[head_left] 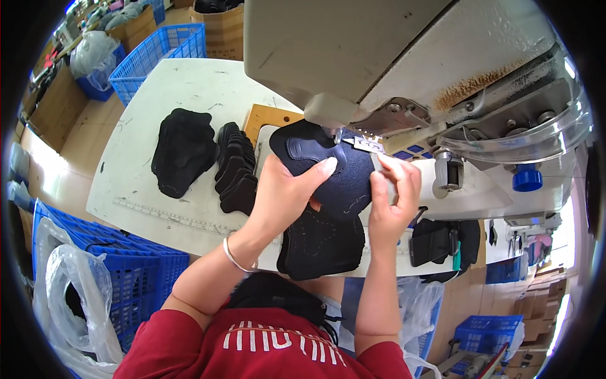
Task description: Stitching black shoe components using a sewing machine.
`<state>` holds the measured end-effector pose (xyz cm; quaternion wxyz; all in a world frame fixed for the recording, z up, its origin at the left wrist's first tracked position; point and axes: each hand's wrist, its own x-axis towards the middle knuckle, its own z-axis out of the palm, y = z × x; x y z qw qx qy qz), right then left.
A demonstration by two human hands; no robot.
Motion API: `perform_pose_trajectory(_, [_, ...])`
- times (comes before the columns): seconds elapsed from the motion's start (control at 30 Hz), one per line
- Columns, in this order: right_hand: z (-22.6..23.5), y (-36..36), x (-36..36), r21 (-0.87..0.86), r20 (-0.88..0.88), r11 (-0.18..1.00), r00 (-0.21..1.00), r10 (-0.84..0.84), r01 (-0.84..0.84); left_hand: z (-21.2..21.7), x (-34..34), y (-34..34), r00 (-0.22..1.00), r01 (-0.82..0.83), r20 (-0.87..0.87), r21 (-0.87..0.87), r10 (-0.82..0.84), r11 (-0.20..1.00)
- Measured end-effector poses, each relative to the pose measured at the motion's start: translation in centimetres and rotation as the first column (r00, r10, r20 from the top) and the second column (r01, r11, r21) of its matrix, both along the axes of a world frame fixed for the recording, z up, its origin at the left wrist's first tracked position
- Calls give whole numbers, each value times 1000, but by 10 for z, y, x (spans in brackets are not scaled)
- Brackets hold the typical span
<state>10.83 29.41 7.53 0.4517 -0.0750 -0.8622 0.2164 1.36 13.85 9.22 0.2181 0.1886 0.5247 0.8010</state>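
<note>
My left hand [287, 189] grips a dark navy padded fabric piece [347, 183], thumb on top and most fingers hidden beneath. This piece lies under the needle area of a sewing machine [328, 114], and a smooth dark patch [309, 150] sits on its upper face. A small white piece with dark marks [368, 144] rests beside the needle. Close to its lower end, my right hand [394, 196] has finger and thumb drawn together at the fabric's right edge; what they pinch is unclear. Another black padded piece [322, 246] overlaps the table's front edge, below the navy one.
On the white table [126, 177] lie a black padded stack [183, 151] and a row of black pieces [237, 167]. A ruler strip [170, 215] runs along the front. Blue crates [148, 271] stand at left. A black pouch [432, 245] lies right of my forearm.
</note>
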Motion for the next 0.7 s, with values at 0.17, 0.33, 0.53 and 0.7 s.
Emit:
perform_pose_trajectory(0.17, [-1,-43,-4,-659,-299,635,915,270,-403,-1,-12,-1,999,21,-26,-44,-22,999])
perform_pose_trajectory(0.33, [1,-47,3,-666,-128,683,948,292,-300,-1,-25,-2,994,52,-90,-34,-55,998])
perform_pose_trajectory(0.53, [-2,-59,0,-676,-162,671,950,268,-305,0,-46,-3,981,140,-131,-9,-140,990])
perform_pose_trajectory(0.7, [-2,-68,-7,-703,-215,638,949,231,-315,0,-55,-1,980,180,-78,-32,-182,983])
